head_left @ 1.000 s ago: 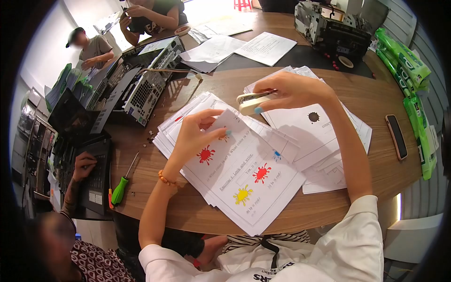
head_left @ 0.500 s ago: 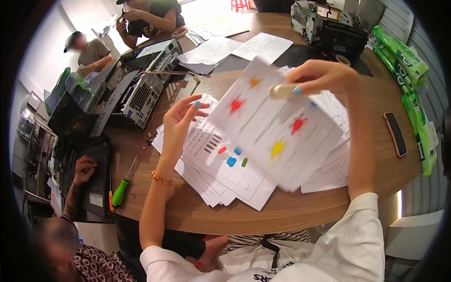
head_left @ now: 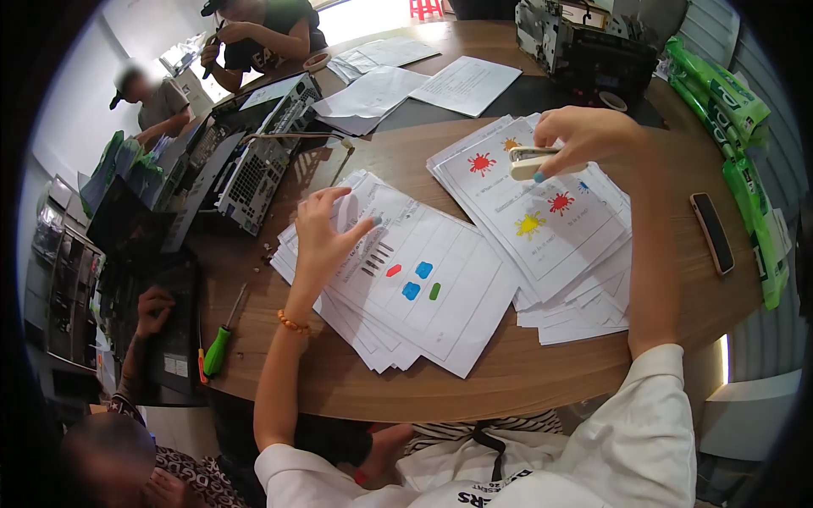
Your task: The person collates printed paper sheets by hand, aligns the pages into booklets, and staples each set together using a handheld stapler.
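My right hand (head_left: 589, 140) grips a small cream stapler (head_left: 525, 167) above the right-hand pile of papers (head_left: 584, 245). The top sheet there has red, yellow, orange and blue paint-splat pictures. Over the upper left of the other paper pile (head_left: 461, 334) hovers my left hand (head_left: 326, 241), its fingers spread and curved, with nothing in it. That pile's top sheet shows a ruled grid, a row of dark strokes, and red, blue and green shapes. Both piles are loosely fanned at their edges.
A phone (head_left: 711, 233) lies at the right, beside green plastic packs (head_left: 754, 216). Opened computer cases (head_left: 262, 173) stand at the left, near a green screwdriver (head_left: 220, 347). A dismantled machine (head_left: 584, 55) sits at the back. A co-worker's hand (head_left: 154, 311) rests on a laptop.
The splat-picture sheet has gone from the air between the piles onto the right-hand pile, out of my right hand's hold. My left hand's fingers have spread wider.
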Action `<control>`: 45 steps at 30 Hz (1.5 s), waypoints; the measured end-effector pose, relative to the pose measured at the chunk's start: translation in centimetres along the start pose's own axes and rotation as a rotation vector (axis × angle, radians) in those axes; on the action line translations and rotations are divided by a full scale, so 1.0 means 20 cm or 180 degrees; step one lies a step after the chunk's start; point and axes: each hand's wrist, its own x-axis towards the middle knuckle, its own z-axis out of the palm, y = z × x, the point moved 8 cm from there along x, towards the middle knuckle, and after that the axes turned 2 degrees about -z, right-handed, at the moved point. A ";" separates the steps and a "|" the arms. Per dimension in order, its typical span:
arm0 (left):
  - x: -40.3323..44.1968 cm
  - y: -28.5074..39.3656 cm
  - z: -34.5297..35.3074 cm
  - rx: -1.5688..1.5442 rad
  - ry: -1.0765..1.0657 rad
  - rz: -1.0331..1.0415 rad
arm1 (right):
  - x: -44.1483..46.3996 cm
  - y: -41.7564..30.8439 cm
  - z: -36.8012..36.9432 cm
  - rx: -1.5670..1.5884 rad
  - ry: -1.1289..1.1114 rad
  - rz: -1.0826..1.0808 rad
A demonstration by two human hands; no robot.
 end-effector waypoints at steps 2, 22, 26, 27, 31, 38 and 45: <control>-0.01 -0.04 0.04 0.0356 -0.0111 -0.0105 | 0.05 -0.03 0.09 -0.0551 -0.0855 0.0362; 0.01 0.00 0.01 -0.0488 -0.0205 -0.0117 | 0.30 -0.52 0.48 0.2011 0.0391 -0.0564; 0.00 -0.13 0.08 -0.2056 -0.0563 -0.1117 | 0.29 -0.55 0.48 0.2140 0.0168 -0.0513; 0.01 -0.14 0.08 -0.2057 -0.0561 -0.1122 | 0.28 -0.56 0.47 0.2039 0.0145 -0.0520; 0.00 -0.16 0.10 -0.2313 -0.0753 -0.1153 | 0.24 -0.59 0.42 0.1963 0.0313 -0.0649; 0.00 -0.16 0.12 -0.2310 -0.0868 -0.1207 | 0.20 -0.61 0.32 0.1218 0.1743 -0.1267; -0.01 -0.15 0.11 -0.2384 -0.0793 -0.1271 | 0.12 -0.67 0.28 0.0563 0.2370 -0.1456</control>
